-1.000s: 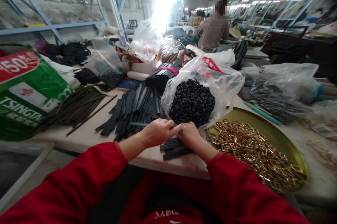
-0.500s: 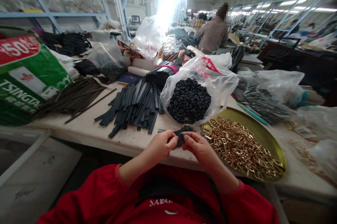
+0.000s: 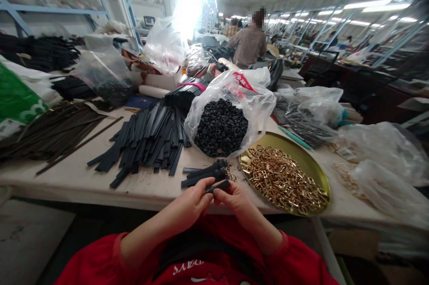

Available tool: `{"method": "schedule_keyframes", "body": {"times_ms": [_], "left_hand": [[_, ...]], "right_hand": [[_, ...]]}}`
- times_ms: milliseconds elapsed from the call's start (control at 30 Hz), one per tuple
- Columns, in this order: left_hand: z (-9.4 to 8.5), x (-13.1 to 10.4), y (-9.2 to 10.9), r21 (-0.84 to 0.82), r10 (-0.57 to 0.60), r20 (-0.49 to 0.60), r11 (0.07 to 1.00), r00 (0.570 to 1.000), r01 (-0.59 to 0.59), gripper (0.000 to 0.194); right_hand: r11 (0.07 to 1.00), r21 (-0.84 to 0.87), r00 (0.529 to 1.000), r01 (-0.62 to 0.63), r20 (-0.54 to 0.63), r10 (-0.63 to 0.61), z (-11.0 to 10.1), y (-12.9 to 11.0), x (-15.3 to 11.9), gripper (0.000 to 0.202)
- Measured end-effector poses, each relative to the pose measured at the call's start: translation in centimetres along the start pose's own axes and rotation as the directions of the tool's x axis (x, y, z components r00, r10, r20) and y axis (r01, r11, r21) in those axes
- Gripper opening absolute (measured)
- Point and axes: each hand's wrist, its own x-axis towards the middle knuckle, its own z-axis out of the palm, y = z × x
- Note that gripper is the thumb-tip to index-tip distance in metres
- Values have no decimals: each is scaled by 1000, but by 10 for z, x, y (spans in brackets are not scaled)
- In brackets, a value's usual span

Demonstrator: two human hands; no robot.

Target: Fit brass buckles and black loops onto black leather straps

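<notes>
The left fingers (image 3: 204, 202) and right fingers (image 3: 221, 195) are pinching a short black strip (image 3: 220, 186) between them; similar strips (image 3: 205, 173) are lying on the worktop (image 3: 150, 186) just beyond. Probably it is behaving light and flexible, so gripping near both ends is seeming suitable.

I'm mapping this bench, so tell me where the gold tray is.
In the head view, the gold tray lies right of centre on the table, right of the right hand, at the lower right of the clear bag.
</notes>
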Motion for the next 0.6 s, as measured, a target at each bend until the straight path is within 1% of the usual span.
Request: {"method": "schedule_keyframes", "body": {"times_ms": [33, 67, 100, 133, 167, 200, 233, 267, 300, 333, 367, 400, 433, 600], "left_hand": [[0, 2, -1, 2, 25, -46, 1000, 999, -25, 43], [0, 5, -2, -1, 36, -77, 999, 996, -37, 41], [0, 8, -3, -9, 36, -94, 999, 995, -37, 38], [-1, 11, -4, -18, 25, -100, 999, 995, -27, 35], [-2, 14, -5, -29, 10, -100, 999, 995, -13, 31], [-2, 17, -6, -42, -5, -100, 999, 995, 1, 29], [-2, 20, -7, -57, -15, -102, 998, 995, 9, 28], [-2, 24, -7, -70, -16, -104, 998, 994, 9, 27], [-1, 27, -7, -80, -14, -107, 997, 994, 5, 26], [0, 30, -7, -85, -11, -107, 996, 994, 2, 26], [1, 33, -7, -86, -9, -103, 996, 995, 0, 25], [2, 36, -7, -81, -11, -99, 997, 995, 3, 25], [3, 38, -7, -75, -16, -96, 997, 995, 9, 24], [5, 44, -4, -38, -28, -101, 999, 994, 24, 24]], "right_hand": [[999, -24, 999, 23, 39, -22, -1, 3, 1, 30], [994, -87, 996, 63, 62, -57, -5, 4, 4, 29], [974, -196, 993, 113, 57, -103, -13, 5, 8, 29], [924, -351, 988, 155, 30, -154, -25, 4, 14, 28], [826, -538, 977, 169, -17, -211, -39, 1, 21, 26], [683, -718, 958, 134, -82, -274, -56, -2, 30, 25], [513, -857, 944, 51, -126, -305, -73, -6, 39, 25], [319, -947, 949, -39, -135, -286, -88, -10, 49, 24], [127, -986, 965, -105, -132, -227, -100, -14, 58, 24], [-10, -991, 977, -131, -127, -172, -109, -18, 67, 23], [-101, -986, 986, -132, -120, -119, -114, -20, 74, 23], [-147, -982, 991, -120, -109, -82, -116, -22, 80, 23], [-159, -982, 993, -104, -95, -65, -115, -22, 84, 23], [-160, -985, 997, -59, -52, -50, -100, -19, 90, 23]]}}
